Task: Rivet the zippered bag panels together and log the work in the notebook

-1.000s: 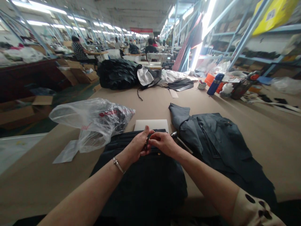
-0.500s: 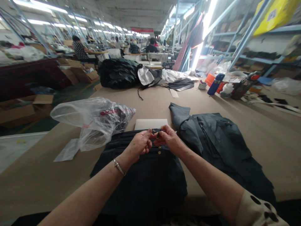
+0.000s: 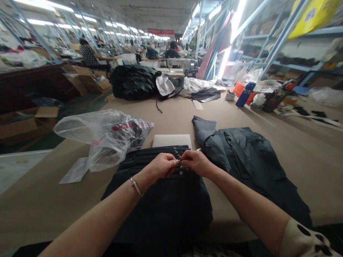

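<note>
The stack of dark fabric pieces (image 3: 160,200) lay on the table (image 3: 40,200) directly before the person, its far edge banded in layered strips dotted with small brass studs (image 3: 181,172). The left hand (image 3: 162,167) and right hand (image 3: 197,163) met at that edge, fingertips pinched together on the top layer beside a stud. The cloth looked soft, limp and light, likely to sag and slide layer over layer if lifted from one corner. The stiffer studded band seemed the surest place to take hold, with a pinch from both sides. The studs looked small and smooth, easy to fumble. The knuckles hid whatever lay between the fingertips, so it could not be told whether they gripped a stud or only fabric. A slim metal tip (image 3: 198,149) showed behind the right hand, the rest covered. A grey jacket (image 3: 249,157) lay just to the right. A clear plastic bag (image 3: 107,137) to the left blurred its dark contents, and a white card (image 3: 172,140) was half tucked under the stack.
</note>
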Tool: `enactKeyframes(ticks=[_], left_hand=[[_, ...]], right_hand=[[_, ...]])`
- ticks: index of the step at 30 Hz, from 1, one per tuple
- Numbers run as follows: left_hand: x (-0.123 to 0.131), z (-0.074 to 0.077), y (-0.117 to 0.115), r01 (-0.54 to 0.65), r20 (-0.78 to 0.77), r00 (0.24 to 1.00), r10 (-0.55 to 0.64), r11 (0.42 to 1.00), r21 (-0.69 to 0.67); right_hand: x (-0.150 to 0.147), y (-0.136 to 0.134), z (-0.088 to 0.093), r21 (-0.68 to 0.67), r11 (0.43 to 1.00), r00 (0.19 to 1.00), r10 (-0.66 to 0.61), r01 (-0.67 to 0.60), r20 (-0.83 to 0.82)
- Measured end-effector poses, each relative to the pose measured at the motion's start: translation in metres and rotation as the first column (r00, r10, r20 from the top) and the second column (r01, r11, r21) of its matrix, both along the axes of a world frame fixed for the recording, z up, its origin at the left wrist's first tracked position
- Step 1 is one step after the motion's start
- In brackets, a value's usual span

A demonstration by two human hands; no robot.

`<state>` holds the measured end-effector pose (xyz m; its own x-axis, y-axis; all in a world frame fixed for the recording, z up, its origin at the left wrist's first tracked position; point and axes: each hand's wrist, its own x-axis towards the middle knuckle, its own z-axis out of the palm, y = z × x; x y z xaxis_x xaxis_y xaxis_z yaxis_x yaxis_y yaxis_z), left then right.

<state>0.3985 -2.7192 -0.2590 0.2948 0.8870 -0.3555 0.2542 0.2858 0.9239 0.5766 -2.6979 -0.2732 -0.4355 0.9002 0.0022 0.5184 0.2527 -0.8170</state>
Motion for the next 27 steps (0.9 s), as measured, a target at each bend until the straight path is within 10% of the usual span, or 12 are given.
enactKeyframes(ticks=[27], left_hand=[[-0.009, -0.016, 0.016, 0.182, -0.551, 0.834, 0.027, 0.930, 0.320]], right_hand=[[-0.003, 0.007, 0.002, 0.158, 0.975, 0.881, 0.066, -0.157, 0.468]])
